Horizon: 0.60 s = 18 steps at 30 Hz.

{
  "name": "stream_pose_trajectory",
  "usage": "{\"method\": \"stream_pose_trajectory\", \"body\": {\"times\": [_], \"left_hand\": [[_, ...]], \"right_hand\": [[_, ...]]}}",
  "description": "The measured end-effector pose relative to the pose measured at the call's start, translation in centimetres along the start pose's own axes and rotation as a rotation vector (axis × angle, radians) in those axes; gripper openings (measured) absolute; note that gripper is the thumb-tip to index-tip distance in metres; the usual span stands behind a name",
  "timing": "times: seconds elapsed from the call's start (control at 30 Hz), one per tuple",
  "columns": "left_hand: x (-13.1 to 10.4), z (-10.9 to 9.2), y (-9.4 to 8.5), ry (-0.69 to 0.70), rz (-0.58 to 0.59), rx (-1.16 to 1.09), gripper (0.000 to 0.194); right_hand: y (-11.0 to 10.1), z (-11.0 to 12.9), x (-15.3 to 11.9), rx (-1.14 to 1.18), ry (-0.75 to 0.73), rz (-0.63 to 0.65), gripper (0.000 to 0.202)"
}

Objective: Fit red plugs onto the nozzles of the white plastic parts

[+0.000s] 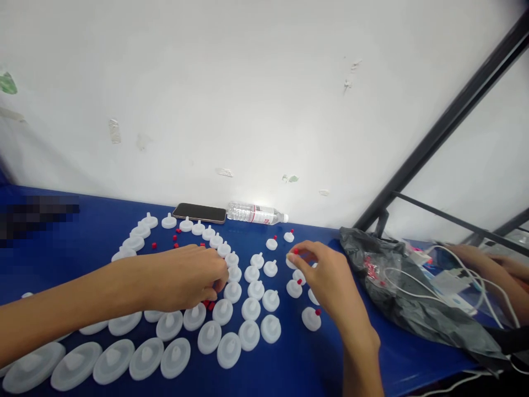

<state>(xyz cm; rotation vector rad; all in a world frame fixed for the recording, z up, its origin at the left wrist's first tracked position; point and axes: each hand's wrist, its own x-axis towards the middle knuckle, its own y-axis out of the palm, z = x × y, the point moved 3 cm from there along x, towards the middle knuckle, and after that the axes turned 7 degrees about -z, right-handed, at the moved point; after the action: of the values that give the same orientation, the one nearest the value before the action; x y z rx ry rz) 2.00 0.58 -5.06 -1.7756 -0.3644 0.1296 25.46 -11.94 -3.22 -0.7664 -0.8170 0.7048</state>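
Frankly, a good deal is hidden from me. My left hand (188,278) lies knuckles-up over the middle of the table (99,231), fingers curled down onto a small heap of red caps (210,304); whether it grips one I cannot tell, as the fingertips are tucked underneath. My right hand (330,281) hovers nearer the right edge, thumb and forefinger pinched on one red cap (295,251) just above a white disc (291,262). White discs (251,309) with a centre nub cover the blue table in rows and a loose arc; those toward the right hand already carry red caps (318,312). The discs (33,370) at the near left corner are stretched by the lens and partly cut off by the frame.

Along the far edge, against the wall (248,82), lie a dark phone (199,213) and a clear bottle (256,213) on its side. A crumpled black bag (413,309) sits at the right edge with a clear pouch of red bits (372,269) and white cable (417,280) on it. Beyond it another person's hands (491,267) show, half hidden by cables. A pixelated patch (37,218) masks something at the far left. A dark metal frame (446,124) slants up the right side of the scuffed white wall.
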Motion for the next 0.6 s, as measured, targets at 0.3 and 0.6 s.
{"method": "stream_pose_trajectory", "body": {"times": [0.3, 0.6], "left_hand": [[0.4, -0.4, -0.1, -0.157, 0.201, -0.098, 0.016], [0.6, -0.3, 0.2, -0.150, 0.206, -0.097, 0.018]], "right_hand": [[1.4, -0.9, 0.2, -0.090, 0.036, 0.181, 0.021], [1.8, -0.5, -0.2, -0.095, -0.074, 0.198, 0.027]]}}
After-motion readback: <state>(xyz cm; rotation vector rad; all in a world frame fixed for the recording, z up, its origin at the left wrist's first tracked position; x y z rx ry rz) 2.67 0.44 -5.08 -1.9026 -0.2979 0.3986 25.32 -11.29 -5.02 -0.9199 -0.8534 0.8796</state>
